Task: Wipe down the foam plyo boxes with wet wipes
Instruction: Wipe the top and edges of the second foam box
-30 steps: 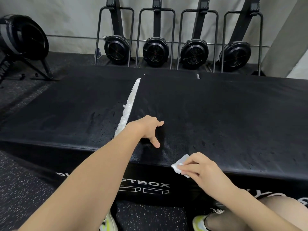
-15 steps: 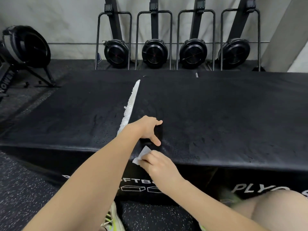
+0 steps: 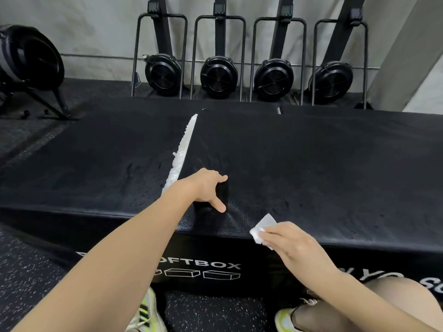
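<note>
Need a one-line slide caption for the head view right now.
Right hand presses a wet wipe on the foam plyo box front edge; left hand braces on top.

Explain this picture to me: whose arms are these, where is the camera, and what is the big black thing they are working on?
There is no robot here. A person wears a wide-angle camera on the head, so you look down along their own arms. The big black block is a foam plyo box, gym equipment for jumping. The left hand rests on its top, fingers spread. The right hand pinches a white wet wipe against the box's near edge to clean it. A white strip shows where a second box sits alongside on the left. Four black fan machines stand against the back wall.
</note>
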Tool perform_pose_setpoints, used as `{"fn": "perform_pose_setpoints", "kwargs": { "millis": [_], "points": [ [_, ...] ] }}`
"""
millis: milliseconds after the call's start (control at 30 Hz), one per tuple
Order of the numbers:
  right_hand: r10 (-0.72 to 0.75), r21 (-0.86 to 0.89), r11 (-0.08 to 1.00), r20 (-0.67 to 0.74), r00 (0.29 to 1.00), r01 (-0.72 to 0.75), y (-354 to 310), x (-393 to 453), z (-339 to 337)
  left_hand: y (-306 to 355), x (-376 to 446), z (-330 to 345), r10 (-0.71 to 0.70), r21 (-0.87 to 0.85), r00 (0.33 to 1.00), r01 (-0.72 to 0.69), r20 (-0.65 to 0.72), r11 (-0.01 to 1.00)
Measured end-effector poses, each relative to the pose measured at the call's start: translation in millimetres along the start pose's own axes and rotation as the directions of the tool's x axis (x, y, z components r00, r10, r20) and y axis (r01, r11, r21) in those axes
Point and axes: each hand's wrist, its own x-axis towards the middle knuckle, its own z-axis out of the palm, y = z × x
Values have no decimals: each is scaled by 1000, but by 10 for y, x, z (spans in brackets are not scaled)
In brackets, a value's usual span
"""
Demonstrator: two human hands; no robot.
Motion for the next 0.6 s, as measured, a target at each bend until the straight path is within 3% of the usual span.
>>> {"fn": "perform_pose_setpoints", "kwargs": {
  "millis": [267, 433, 600],
  "points": [
    [255, 22, 966, 106, 961, -259, 575, 970, 76, 4, 30, -4, -4, 15, 1000, 3, 8, 1000],
    [274, 50, 958, 135, 952, -283, 624, 1249, 78, 37, -35, -3, 9, 14, 1000, -10, 16, 1000],
    [188, 201, 954, 181, 965, -223, 310, 922, -50, -21, -75, 48, 22, 13, 999, -22, 27, 1000]
  ]
}}
